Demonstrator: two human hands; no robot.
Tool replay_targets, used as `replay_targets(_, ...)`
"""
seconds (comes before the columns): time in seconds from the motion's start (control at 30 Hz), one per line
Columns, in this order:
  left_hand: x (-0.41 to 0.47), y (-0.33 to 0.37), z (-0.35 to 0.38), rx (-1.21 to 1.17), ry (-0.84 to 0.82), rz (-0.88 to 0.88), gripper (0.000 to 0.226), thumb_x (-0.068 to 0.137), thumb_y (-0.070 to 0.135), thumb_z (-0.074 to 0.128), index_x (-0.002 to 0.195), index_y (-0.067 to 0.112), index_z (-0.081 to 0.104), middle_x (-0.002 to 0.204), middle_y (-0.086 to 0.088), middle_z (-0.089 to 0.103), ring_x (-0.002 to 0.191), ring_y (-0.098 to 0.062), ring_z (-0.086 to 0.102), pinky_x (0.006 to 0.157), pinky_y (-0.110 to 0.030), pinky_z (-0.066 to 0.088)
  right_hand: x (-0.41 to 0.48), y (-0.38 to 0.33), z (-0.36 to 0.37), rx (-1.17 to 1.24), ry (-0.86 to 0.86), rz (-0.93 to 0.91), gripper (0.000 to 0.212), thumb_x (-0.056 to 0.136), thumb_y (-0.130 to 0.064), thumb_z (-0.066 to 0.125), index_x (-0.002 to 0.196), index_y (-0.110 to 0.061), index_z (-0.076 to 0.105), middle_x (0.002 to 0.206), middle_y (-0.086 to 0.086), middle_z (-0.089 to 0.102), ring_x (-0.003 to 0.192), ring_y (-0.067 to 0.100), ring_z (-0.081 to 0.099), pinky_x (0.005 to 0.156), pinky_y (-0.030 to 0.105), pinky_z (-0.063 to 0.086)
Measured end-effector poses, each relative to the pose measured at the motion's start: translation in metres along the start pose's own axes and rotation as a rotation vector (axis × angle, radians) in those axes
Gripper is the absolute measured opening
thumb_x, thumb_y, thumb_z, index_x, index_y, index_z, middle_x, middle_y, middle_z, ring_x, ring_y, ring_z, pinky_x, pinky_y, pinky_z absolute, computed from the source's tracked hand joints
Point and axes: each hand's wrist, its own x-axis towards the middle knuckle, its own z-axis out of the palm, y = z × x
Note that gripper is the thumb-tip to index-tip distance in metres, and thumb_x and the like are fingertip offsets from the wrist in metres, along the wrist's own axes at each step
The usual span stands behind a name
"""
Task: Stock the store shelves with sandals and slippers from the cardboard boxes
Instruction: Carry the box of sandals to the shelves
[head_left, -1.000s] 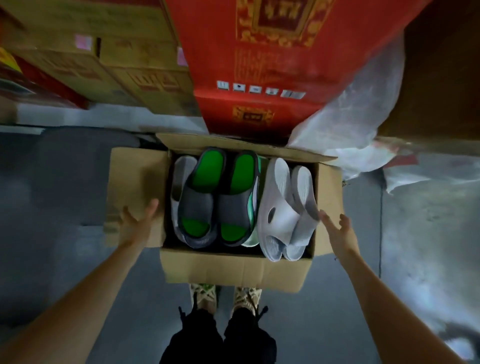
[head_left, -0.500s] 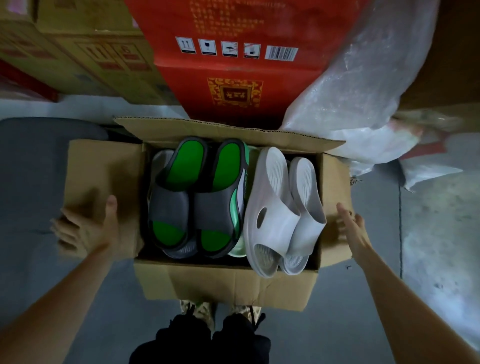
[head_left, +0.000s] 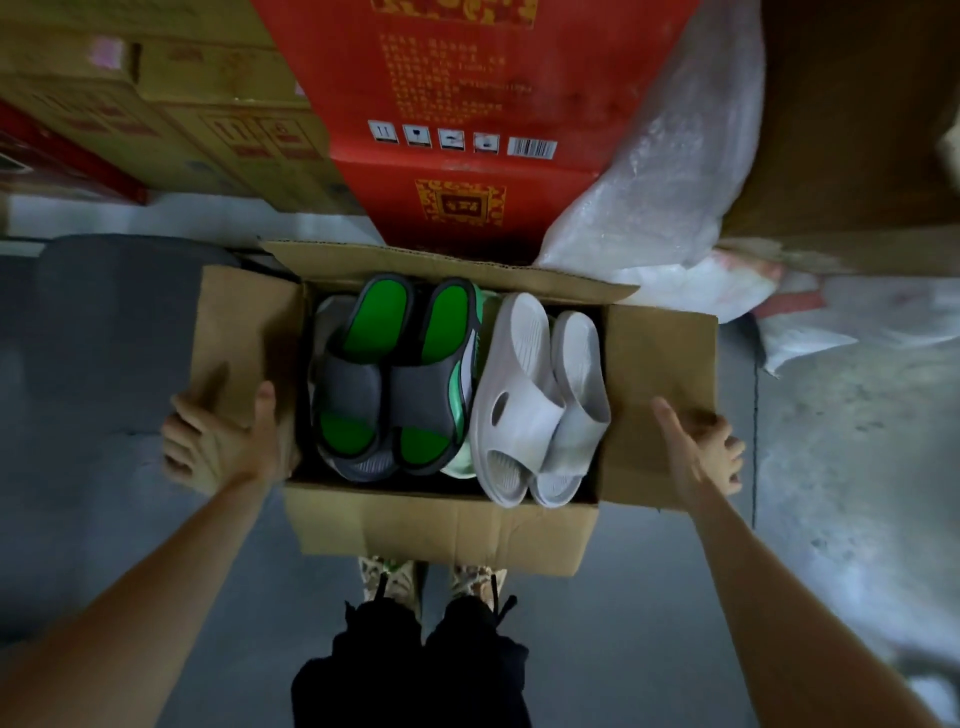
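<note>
I look down on an open cardboard box that sits on a grey floor, just ahead of my shoes. My left hand grips the box's left flap, thumb on top and fingers curled under the edge. My right hand grips the right flap the same way. Inside lie the goods for the shelves: grey slippers with green insoles on the left, pale slippers beside them, and more half hidden beneath. I judge the step to be lifting the box. Flaps bend, so I would move both hands lower, under the walls, and raise the box level so nothing tips out. Close behind the far flap stands a tall red carton, with a bulging clear plastic bag to its right and brown cartons to its left. These crowd the far side, so the open way is up and back toward me.
</note>
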Motion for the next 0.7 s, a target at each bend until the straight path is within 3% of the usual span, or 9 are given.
replay_targets(0.07, -0.004, 0.006, -0.011, -0.021, -0.026, -0.006, 0.09, 0.083, 0.058, 0.053, 0.145, 0.001, 0.018, 0.145, -0.025, 0.025, 0.134, -0.037, 0.024, 0.108, -0.049, 0.017, -0.017, -0.003, -0.006, 0.037, 0.019, -0.059, 0.089, 0.077, -0.065, 0.059, 0.141, -0.01, 0.03, 0.142, 0.017, 0.036, 0.133, 0.036, 0.034, 0.112, 0.052, 0.021)
replay_targets(0.2, 0.007, 0.013, -0.017, -0.055, -0.163, 0.048, 0.071, 0.089, 0.048, 0.051, 0.137, -0.003, 0.035, 0.137, -0.028, 0.039, 0.127, -0.042, 0.036, 0.102, -0.052, 0.032, -0.036, -0.022, 0.0, 0.111, -0.001, -0.173, 0.066, 0.08, -0.061, 0.059, 0.124, -0.013, 0.049, 0.12, 0.012, 0.06, 0.108, 0.032, 0.057, 0.094, 0.05, 0.048)
replay_targets(0.33, 0.022, 0.013, -0.007, -0.148, -0.22, 0.095, 0.047, 0.095, 0.039, 0.045, 0.113, -0.003, 0.054, 0.113, -0.029, 0.059, 0.104, -0.044, 0.055, 0.085, -0.046, 0.044, -0.033, -0.043, 0.018, 0.137, -0.026, -0.239, 0.041, 0.086, -0.053, 0.057, 0.096, -0.013, 0.057, 0.095, 0.008, 0.062, 0.094, 0.031, 0.06, 0.083, 0.041, 0.049)
replay_targets(0.47, 0.027, 0.01, 0.0, -0.166, -0.184, 0.146, 0.045, 0.097, 0.035, 0.042, 0.09, -0.006, 0.06, 0.092, -0.03, 0.063, 0.089, -0.043, 0.059, 0.076, -0.041, 0.045, -0.028, -0.051, 0.033, 0.12, 0.048, -0.185, 0.043, 0.094, -0.044, 0.05, 0.069, -0.009, 0.054, 0.078, 0.014, 0.057, 0.087, 0.037, 0.061, 0.076, 0.039, 0.046)
replay_targets(0.57, 0.027, 0.007, -0.003, -0.145, -0.174, 0.151, 0.048, 0.098, 0.035, 0.04, 0.087, -0.007, 0.059, 0.089, -0.032, 0.062, 0.088, -0.045, 0.058, 0.077, -0.043, 0.045, -0.033, -0.053, 0.03, 0.051, 0.079, -0.176, 0.044, 0.096, -0.042, 0.047, 0.073, -0.004, 0.054, 0.082, 0.022, 0.059, 0.088, 0.038, 0.06, 0.079, 0.041, 0.046)
replay_targets(0.7, 0.023, 0.001, -0.025, -0.105, -0.194, 0.209, 0.048, 0.098, 0.035, 0.038, 0.084, -0.007, 0.059, 0.089, -0.033, 0.062, 0.088, -0.045, 0.058, 0.077, -0.043, 0.045, -0.055, -0.048, 0.017, -0.002, 0.094, -0.174, 0.043, 0.096, -0.04, 0.047, 0.075, -0.003, 0.055, 0.076, 0.017, 0.056, 0.086, 0.039, 0.061, 0.077, 0.042, 0.048)
